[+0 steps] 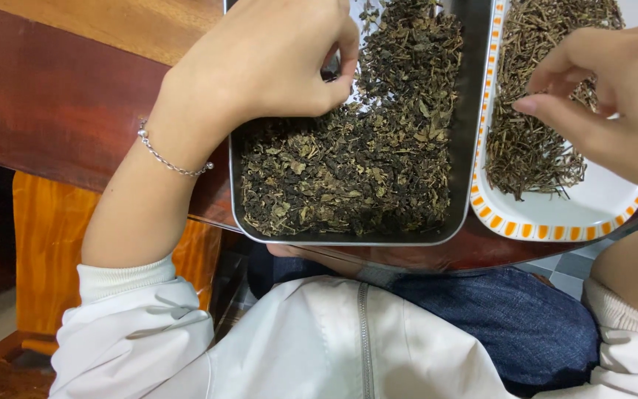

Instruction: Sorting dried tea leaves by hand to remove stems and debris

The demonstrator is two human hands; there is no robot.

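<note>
The left hand [275,63] is pinching dried leaves [348,170] at twelve o'clock in the metal tray [474,89], while the right hand [614,103], fingers pressed together, is wisely picking stems [533,148] lightly.

Under the left hand [275,59], the tray [348,238] is brushed metal with a dull sheen, filled with dry, crumpled, matt leaves [348,170]. Below the right hand [614,96], the dish [555,214] looks like smooth glossy plastic or enamel, holding thin, rough, matt stems [533,148]. The desk [60,103] beneath both hands is polished, glossy reddish wood. A shiny metal bead bracelet [171,161] circles the left wrist, beside soft matt white cloth sleeves [134,325].
</note>
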